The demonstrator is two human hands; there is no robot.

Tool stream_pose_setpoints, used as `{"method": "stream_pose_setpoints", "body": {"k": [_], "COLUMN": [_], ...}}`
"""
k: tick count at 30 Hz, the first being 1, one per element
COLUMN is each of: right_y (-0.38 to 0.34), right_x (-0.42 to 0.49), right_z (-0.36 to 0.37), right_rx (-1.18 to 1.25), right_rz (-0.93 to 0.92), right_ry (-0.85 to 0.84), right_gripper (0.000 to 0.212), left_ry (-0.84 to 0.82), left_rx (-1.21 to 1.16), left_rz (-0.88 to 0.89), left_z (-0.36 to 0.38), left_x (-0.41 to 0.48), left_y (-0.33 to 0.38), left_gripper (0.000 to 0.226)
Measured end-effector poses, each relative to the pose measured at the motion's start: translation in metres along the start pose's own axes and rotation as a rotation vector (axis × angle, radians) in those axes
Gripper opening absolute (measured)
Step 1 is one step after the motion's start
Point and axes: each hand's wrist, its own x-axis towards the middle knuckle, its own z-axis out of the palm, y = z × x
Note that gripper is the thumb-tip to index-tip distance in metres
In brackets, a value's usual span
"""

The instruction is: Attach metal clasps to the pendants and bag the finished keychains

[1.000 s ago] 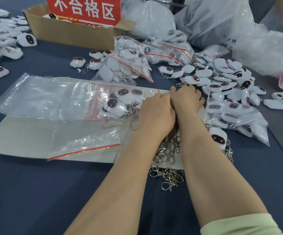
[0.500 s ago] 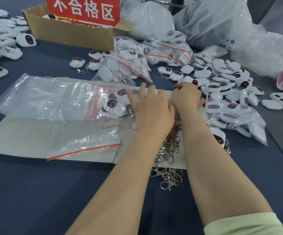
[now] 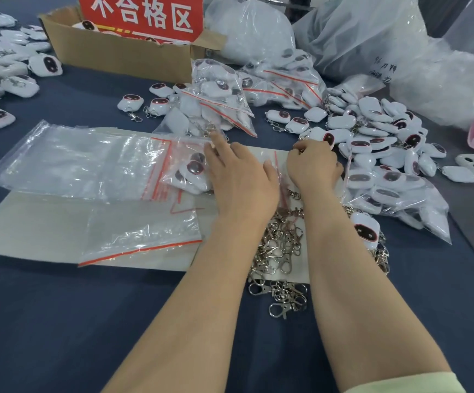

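My left hand (image 3: 240,177) lies flat with straight fingers on a clear zip bag (image 3: 190,168) that holds several white pendants with dark faces. My right hand (image 3: 314,163) is beside it with fingers curled, pinching the bag's right end against the pale mat (image 3: 31,225). A heap of metal clasps (image 3: 281,251) lies between my forearms. Loose white pendants (image 3: 372,131) are piled just right of my right hand. One pendant (image 3: 366,229) rests by my right forearm.
Empty zip bags (image 3: 68,163) lie on the left of the mat. Filled bags (image 3: 221,97) sit behind, in front of a cardboard box (image 3: 116,52) with a red sign. Large plastic sacks (image 3: 400,52) stand at the back right. More pendants (image 3: 0,80) lie far left.
My left hand slid left along the bag and its fingers straightened out flat. My right hand stayed curled at the bag's right end.
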Motion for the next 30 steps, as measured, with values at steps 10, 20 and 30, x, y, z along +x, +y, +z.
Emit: {"method": "stream_pose_setpoints", "body": {"k": [10, 20, 30], "right_y": [-0.002, -0.001, 0.0], "right_x": [-0.003, -0.002, -0.002], "right_z": [-0.003, -0.002, -0.001], "right_rx": [-0.048, -0.024, -0.012], "right_rz": [-0.052, -0.032, -0.033], "right_ry": [-0.071, -0.049, -0.042], "right_gripper": [0.039, 0.035, 0.035], "left_ry": [0.017, 0.052, 0.112], "left_rx": [0.151, 0.026, -0.002], "left_rz": [0.036, 0.003, -0.002], "left_z": [0.003, -0.006, -0.001], "left_x": [-0.001, 0.003, 0.007], "left_y": [-0.001, -0.001, -0.014], "left_gripper": [0.066, 0.053, 0.052]}}
